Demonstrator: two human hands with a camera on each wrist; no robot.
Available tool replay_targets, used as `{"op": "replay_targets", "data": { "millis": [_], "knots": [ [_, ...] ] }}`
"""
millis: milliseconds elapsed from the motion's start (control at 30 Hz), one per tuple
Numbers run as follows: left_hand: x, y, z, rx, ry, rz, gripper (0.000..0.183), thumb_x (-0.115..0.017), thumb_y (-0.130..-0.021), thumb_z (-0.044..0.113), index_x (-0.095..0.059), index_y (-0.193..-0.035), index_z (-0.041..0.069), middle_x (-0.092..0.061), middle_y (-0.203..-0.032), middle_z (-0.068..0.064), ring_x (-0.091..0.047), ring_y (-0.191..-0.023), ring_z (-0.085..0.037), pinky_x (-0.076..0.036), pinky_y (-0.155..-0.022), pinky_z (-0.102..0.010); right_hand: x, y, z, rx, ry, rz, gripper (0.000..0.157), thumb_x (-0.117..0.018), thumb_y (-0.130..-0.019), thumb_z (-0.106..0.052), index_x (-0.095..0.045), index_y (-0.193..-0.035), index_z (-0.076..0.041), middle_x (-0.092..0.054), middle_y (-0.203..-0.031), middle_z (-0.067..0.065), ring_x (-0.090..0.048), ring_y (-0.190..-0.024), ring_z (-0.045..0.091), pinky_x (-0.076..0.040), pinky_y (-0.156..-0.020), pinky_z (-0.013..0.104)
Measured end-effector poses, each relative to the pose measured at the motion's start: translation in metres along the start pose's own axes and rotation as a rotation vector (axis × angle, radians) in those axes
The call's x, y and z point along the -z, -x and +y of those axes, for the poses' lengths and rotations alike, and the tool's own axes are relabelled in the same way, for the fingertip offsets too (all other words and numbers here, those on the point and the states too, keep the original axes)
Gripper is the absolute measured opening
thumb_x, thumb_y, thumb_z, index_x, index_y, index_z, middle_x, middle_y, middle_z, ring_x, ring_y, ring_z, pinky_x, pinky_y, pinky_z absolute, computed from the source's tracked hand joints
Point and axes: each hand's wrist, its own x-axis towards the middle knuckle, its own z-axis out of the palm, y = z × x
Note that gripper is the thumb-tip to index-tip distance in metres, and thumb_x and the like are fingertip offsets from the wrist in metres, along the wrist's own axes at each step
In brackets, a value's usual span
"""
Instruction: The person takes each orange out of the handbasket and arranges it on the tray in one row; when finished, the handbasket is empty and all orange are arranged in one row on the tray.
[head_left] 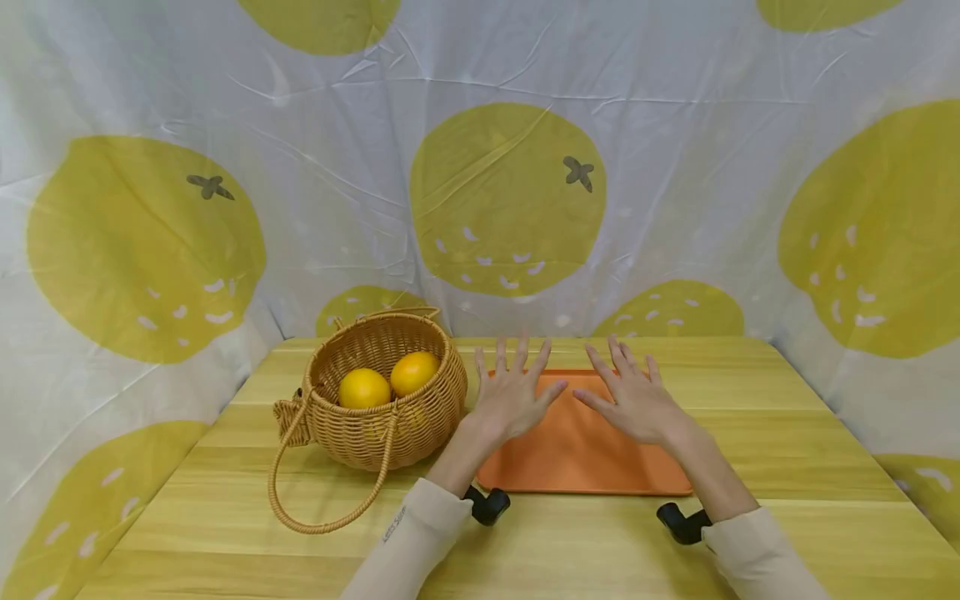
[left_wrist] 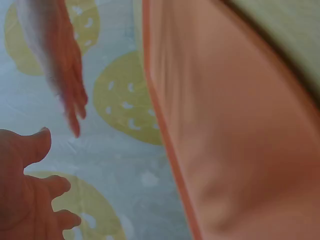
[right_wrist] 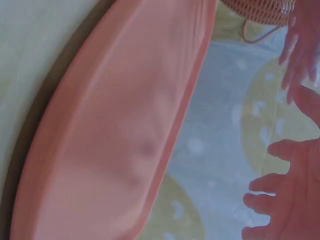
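Observation:
Both hands hover over an orange rectangular tray with their fingers spread. My left hand is above the tray's left part, palm down, holding nothing. Above the right part is my right hand, likewise with nothing in its grasp, its thumb pointing toward the other thumb. The wrist views show the tray surface bare below the hands. To the left of the tray stands a round wicker basket with two yellow-orange fruits inside, one fruit at the left and another fruit at the right.
One basket handle hangs down over the front onto the wooden table. A lemon-print cloth hangs behind the table and along both sides. Black camera mounts sit under the wrists.

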Motion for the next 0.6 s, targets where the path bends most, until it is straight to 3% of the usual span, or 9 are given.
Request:
{"op": "replay_targets", "data": {
  "millis": [200, 300, 433, 600],
  "knots": [
    [0.036, -0.008, 0.015, -0.038, 0.002, -0.027, 0.073, -0.029, -0.107, 0.064, -0.008, -0.168, 0.03, -0.002, -0.176, -0.009, 0.001, -0.161, -0.044, 0.005, -0.124, -0.07, 0.012, 0.006, 0.03, -0.014, -0.095, -0.049, 0.084, -0.047, -0.106, -0.056, -0.01, -0.168, -0.011, 0.009, -0.17, 0.032, 0.006, -0.156, 0.056, 0.011, -0.117, 0.077],
    [0.06, -0.013, 0.019, -0.051, 0.033, -0.042, 0.072, -0.029, -0.108, 0.063, -0.009, -0.168, 0.029, 0.003, -0.176, -0.008, 0.006, -0.161, -0.042, 0.009, -0.124, -0.069, 0.017, 0.011, 0.049, -0.046, -0.173, -0.147, 0.087, -0.048, -0.106, -0.056, -0.009, -0.168, -0.01, 0.011, -0.167, 0.036, 0.009, -0.153, 0.061, 0.01, -0.112, 0.081],
    [0.09, -0.019, 0.021, -0.061, 0.053, -0.046, 0.071, -0.03, -0.108, 0.062, -0.007, -0.168, 0.031, 0.011, -0.175, -0.004, 0.009, -0.161, -0.041, 0.015, -0.123, -0.068, 0.018, 0.014, 0.073, -0.099, -0.274, -0.304, 0.089, -0.048, -0.106, -0.056, -0.004, -0.168, -0.01, 0.016, -0.163, 0.041, 0.012, -0.148, 0.066, -0.001, -0.109, 0.085],
    [0.127, -0.022, 0.015, -0.078, 0.052, -0.075, 0.071, -0.027, -0.108, 0.063, -0.002, -0.168, 0.033, 0.01, -0.175, -0.008, 0.008, -0.16, -0.042, 0.017, -0.122, -0.067, 0.016, 0.018, 0.098, -0.146, -0.306, -0.42, 0.089, -0.049, -0.107, -0.053, -0.001, -0.167, -0.009, 0.02, -0.16, 0.044, 0.014, -0.145, 0.07, -0.007, -0.108, 0.086]
  ]
}}
